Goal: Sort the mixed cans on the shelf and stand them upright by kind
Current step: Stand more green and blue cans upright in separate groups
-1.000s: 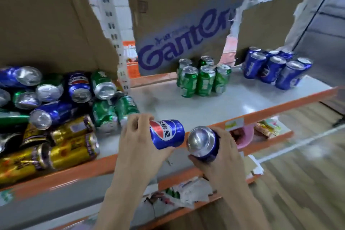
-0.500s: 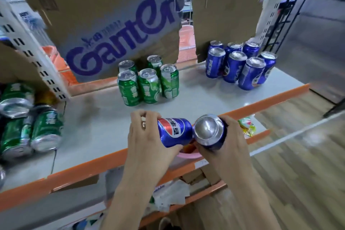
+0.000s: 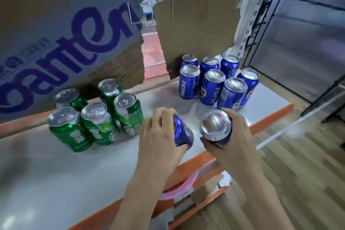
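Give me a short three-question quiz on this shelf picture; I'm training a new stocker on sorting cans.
1. True or false: each hand, left hand and right hand, holds a blue can.
2. How many green cans stand upright on the shelf?
3. Which group of cans stands nearer the shelf's right end? A. the green cans B. the standing blue cans C. gold cans

Key:
1. True: the left-hand can and the right-hand can are both blue.
2. Five.
3. B.
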